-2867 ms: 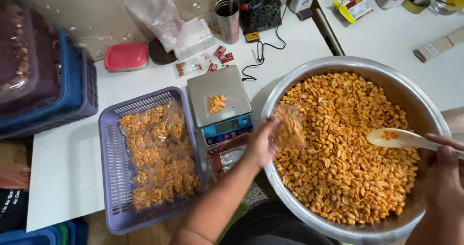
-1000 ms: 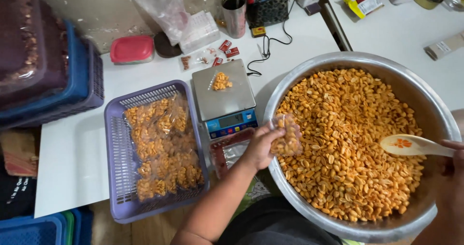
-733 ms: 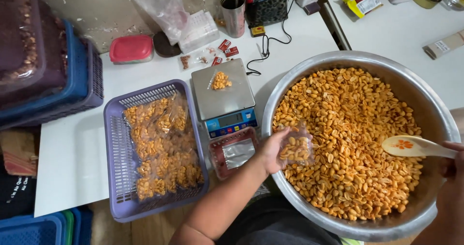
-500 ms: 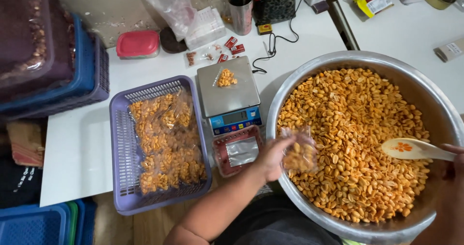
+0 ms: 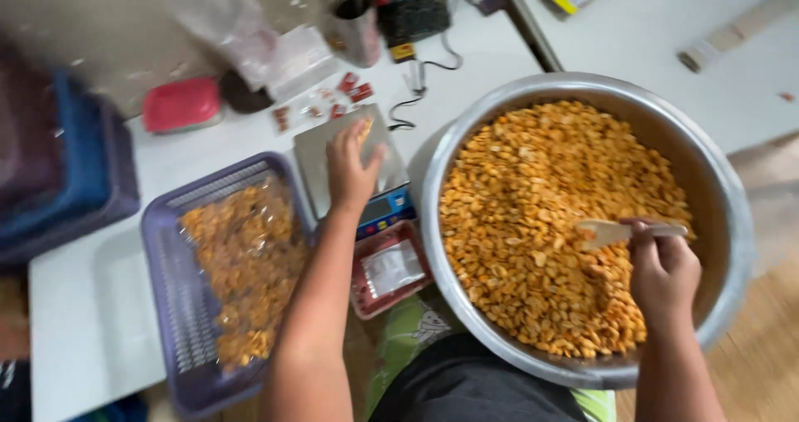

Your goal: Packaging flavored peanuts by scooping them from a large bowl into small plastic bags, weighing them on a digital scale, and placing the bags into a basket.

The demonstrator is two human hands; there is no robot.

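My left hand (image 5: 349, 162) lies palm down on the plate of a small digital scale (image 5: 381, 209), closed over a clear bag of orange peanuts (image 5: 364, 130) that only shows at my fingertips. My right hand (image 5: 663, 270) grips a pale plastic spoon (image 5: 606, 232) whose bowl rests on the orange roasted peanuts (image 5: 533, 181). These fill a big steel bowl (image 5: 732, 191). The view is blurred by motion.
A purple basket (image 5: 158, 247) left of the scale holds several filled peanut bags (image 5: 241, 264). A red tray (image 5: 358, 293) of silver packets sits in front of the scale. A red-lidded box (image 5: 181, 106), metal cup (image 5: 349, 14), cable and blue crates (image 5: 58, 172) stand behind and left.
My left hand has carried the peanut bag from over the bowl's edge leftward onto the scale. My right hand has moved the spoon toward the bowl's middle. The camera has swung right.
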